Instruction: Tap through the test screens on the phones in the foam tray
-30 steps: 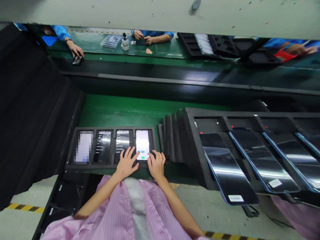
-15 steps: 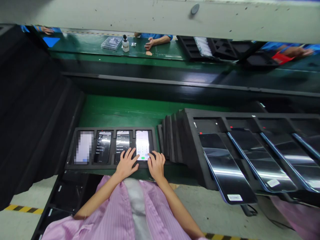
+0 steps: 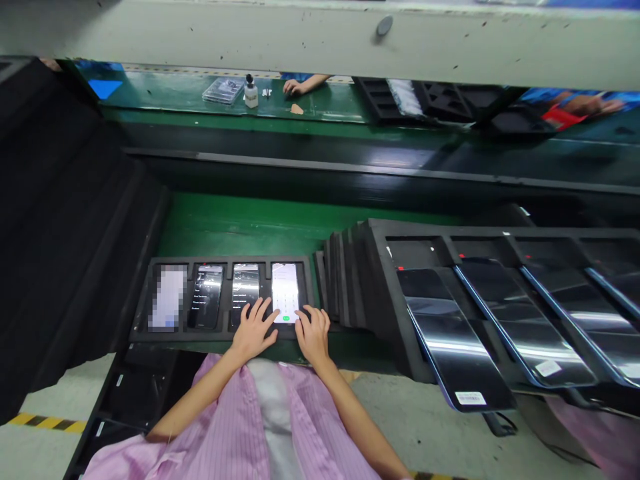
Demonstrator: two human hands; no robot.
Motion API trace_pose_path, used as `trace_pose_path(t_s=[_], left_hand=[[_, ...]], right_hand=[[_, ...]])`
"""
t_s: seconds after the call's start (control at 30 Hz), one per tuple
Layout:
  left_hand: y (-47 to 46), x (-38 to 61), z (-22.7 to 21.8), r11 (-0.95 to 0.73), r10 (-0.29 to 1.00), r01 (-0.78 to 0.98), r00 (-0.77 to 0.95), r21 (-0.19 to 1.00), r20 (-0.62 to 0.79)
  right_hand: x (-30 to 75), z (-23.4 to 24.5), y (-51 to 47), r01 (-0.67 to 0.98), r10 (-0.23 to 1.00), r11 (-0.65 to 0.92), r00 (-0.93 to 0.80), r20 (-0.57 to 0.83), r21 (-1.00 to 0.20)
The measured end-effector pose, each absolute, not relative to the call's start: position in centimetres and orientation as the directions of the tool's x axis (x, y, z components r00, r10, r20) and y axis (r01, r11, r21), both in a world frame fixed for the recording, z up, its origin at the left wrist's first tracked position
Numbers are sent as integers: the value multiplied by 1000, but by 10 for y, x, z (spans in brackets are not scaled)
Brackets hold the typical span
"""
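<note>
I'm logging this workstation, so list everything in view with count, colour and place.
Slotted tray: one, black, on the green bench.
Phones: four, screens on, in its slots; white-screen phone rightmost.
Stacked trays: several, black, right, tilted.
Dark phones: at least four, on that stack.
Bottle: one, white, far bench.
Clear box: one, beside the bottle.
Co-worker's hand: one, far bench.
Left hand: fingers spread, thumb at the white-screen phone.
Right hand: on the tray's right corner.
</note>
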State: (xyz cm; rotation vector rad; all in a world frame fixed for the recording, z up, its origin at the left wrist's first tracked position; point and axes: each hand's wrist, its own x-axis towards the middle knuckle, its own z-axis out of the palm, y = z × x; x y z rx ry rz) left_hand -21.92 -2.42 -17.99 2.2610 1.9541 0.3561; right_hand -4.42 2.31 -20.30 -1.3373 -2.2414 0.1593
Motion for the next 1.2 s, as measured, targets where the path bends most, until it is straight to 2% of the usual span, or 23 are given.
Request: trace_pose_path(t_s=[0.33, 0.47, 0.53, 0.6, 0.7, 0.77, 0.83, 1.07, 1.2], left_hand=[[-24, -220, -179, -171, 985, 944, 164, 283, 49], [-29, -226, -178, -131, 990, 932, 105, 337, 95], [-36, -244, -178, -19, 987, 929, -42, 369, 156], [-48, -278, -177, 186, 930, 889, -297, 419, 217], [-75, -345, -171, 478, 693, 668, -686, 570, 223], [-95, -386, -166, 543, 570, 530, -802, 652, 178], [-109, -413, -166, 564, 535, 474, -833, 676, 139], [-106, -427, -188, 588, 599, 380, -798, 714, -69], [-105, -436, -189, 604, 607, 328, -780, 726, -153]], right_hand=[[-45, -202, 23, 793, 850, 494, -352, 393, -357], [-47, -202, 24, 823, 848, 478, -342, 405, -306], [-48, -203, 25, 844, 848, 466, -340, 407, -265], [-48, -204, 25, 861, 842, 460, -346, 413, -217], [-48, -209, 29, 869, 825, 474, -383, 415, -140], [-49, -212, 37, 873, 816, 476, -392, 425, -109], [-51, -214, 49, 884, 811, 460, -376, 449, -90], [-70, -210, 73, 925, 802, 366, -257, 539, -105], [-123, -200, 43, 838, 757, 517, -351, 551, -177]])
